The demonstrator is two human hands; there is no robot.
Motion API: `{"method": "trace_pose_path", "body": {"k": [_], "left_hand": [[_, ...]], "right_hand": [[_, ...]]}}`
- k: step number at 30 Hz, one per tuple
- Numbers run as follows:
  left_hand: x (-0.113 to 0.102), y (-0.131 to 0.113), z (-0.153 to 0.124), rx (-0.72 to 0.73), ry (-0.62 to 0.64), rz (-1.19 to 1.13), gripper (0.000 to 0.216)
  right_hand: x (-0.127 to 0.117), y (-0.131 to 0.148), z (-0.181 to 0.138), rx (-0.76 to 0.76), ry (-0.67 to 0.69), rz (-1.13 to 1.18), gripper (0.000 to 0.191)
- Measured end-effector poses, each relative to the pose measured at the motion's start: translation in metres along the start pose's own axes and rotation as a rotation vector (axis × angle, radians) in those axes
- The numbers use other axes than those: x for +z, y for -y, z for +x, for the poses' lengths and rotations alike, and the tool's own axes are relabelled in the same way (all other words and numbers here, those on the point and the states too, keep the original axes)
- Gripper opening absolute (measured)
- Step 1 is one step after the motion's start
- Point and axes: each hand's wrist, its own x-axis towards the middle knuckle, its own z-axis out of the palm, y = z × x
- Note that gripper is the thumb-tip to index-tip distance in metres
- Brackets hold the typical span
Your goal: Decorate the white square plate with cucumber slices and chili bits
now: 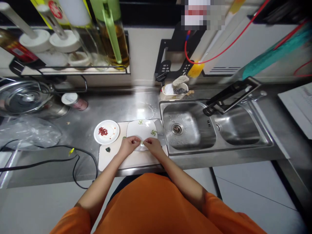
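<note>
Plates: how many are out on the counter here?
2. The round plate with red bits lies to the left; the square plate with green swirls sits beside it on the cutting board. None seems hidden.

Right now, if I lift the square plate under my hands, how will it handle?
The square plate looks glazed ceramic: probably stiff and breakable. Its glossy surface may be slippery. Lying flat on the cutting board, it shouldn't tip.

Steel counter (126, 107) with cutting board (109, 162), cable (48, 161).
</note>
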Motion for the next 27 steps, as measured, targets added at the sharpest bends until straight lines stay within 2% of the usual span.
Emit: {"method": "trace_pose_path", "body": {"k": [3, 5, 12, 16, 22, 27], "left_hand": [[0.004, 0.007, 0.003, 0.292, -0.035, 0.202, 0.009], [0.007, 0.012, 0.005, 0.435, -0.034, 0.291, 0.009], [0.013, 0.026, 0.001, 0.673, -0.029, 0.464, 0.015], [0.012, 0.029, -0.003, 0.728, 0.046, 0.527, 0.022], [0.009, 0.028, -0.004, 0.725, 0.147, 0.520, 0.026], [0.007, 0.027, -0.003, 0.722, 0.193, 0.455, 0.022]], "right_hand": [[0.002, -0.003, 0.002, 0.042, 0.021, -0.055, 0.019], [0.003, -0.005, 0.003, 0.075, 0.038, -0.085, 0.019], [0.006, -0.011, 0.005, 0.230, 0.142, -0.064, 0.015], [0.005, -0.012, 0.006, 0.248, 0.179, -0.147, 0.013], [0.008, -0.008, 0.007, 0.057, 0.125, -0.456, 0.011], [0.006, -0.007, -0.001, -0.013, 0.115, -0.602, 0.016]]}}
